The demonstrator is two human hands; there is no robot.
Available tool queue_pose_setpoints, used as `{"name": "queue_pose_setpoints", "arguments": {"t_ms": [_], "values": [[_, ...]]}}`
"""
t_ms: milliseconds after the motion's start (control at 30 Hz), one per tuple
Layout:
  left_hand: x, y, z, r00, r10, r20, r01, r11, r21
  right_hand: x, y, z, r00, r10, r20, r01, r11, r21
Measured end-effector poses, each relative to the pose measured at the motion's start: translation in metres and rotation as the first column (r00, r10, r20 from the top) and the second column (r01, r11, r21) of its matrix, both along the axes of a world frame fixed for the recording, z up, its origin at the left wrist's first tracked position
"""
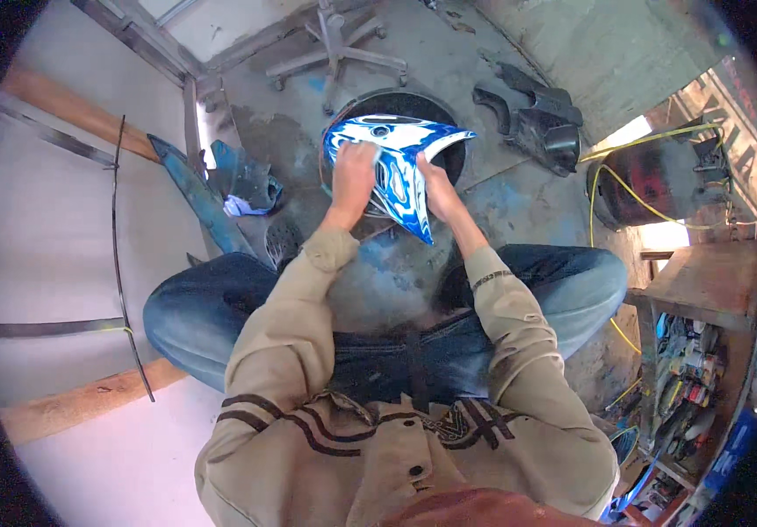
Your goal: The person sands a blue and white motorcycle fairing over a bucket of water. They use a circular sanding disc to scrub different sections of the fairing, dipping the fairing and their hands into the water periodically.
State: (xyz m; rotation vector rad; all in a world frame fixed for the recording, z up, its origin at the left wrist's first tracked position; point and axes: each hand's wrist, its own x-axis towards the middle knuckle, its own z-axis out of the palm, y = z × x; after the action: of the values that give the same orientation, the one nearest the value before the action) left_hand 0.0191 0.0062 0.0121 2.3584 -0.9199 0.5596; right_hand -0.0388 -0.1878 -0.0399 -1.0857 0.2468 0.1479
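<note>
A glossy blue-and-white marbled panel (pixel 415 136), shaped like a motorcycle fairing with pointed ends and holes, lies over a round dark tub (pixel 456 162) in front of me. My left hand (pixel 356 176) presses on the panel's left part with its fingers curled. Something small and pale shows at those fingertips; I cannot make out what it is. Around the panel's right edge my right hand (pixel 436 189) is closed, thumb on the near surface. Much of the tub's inside is hidden under the panel.
Dark moulded plastic parts (pixel 537 114) lie at the far right. Blue panels (pixel 238 180) lean at the left. A wheeled chair base (pixel 335 57) stands beyond the tub. To the right are a dark drum (pixel 651 184) with a yellow hose (pixel 602 189) and a cluttered wooden shelf (pixel 703 272).
</note>
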Motion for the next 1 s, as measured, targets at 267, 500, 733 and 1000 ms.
{"name": "queue_pose_setpoints", "arguments": {"t_ms": [267, 500, 733, 1000], "values": [[0.003, 0.000, 0.005, 0.990, -0.141, 0.010, 0.140, 0.990, 0.033, -0.004, 0.003, 0.010, 0.999, -0.034, -0.041, 0.035, 0.999, 0.041], [0.000, -0.010, 0.001, 0.944, -0.266, 0.196, 0.268, 0.963, 0.018, -0.002, 0.001, 0.008, 0.998, -0.057, -0.038, 0.059, 0.997, 0.043], [-0.006, -0.007, -0.004, 0.990, -0.106, 0.093, 0.112, 0.992, -0.060, -0.001, 0.006, 0.008, 0.998, -0.042, -0.045, 0.043, 0.999, 0.025], [0.002, -0.004, -0.001, 0.997, 0.078, -0.025, -0.076, 0.995, 0.060, -0.002, 0.005, 0.014, 0.998, -0.036, -0.053, 0.039, 0.998, 0.049]]}}
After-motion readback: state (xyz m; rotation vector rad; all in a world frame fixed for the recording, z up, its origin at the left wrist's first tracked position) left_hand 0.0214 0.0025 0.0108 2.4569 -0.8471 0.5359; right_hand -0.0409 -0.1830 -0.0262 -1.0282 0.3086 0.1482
